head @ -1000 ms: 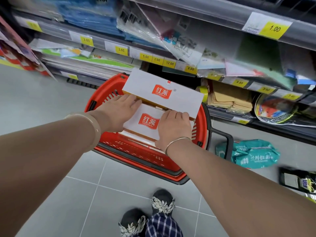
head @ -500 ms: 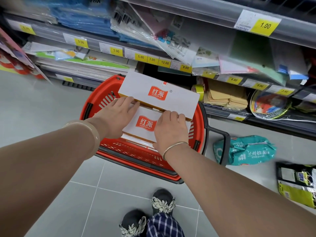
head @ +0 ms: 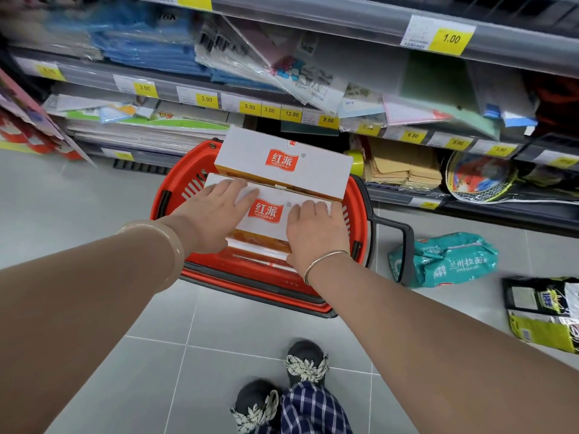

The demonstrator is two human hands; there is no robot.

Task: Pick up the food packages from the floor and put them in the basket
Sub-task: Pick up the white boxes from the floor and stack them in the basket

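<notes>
Both hands are down on the near white box [head: 269,214] in the red basket [head: 175,195], and here's the danger: that box sits high on what's beneath it, right against the second white box [head: 282,164] behind, so an uneven push could tip one over the rim or skate the basket across the floor [head: 94,189]. The left hand [head: 216,211] lies flat, fingers straight across the box's top left. The right hand [head: 316,227] presses the right end, fingers only lightly bent over the top, nothing gripped as far as I can judge. Still waiting on the floor to the right: the teal bag [head: 451,261] just beside the basket's black handle [head: 404,245], and the yellow-and-black packet [head: 545,314] further out.
</notes>
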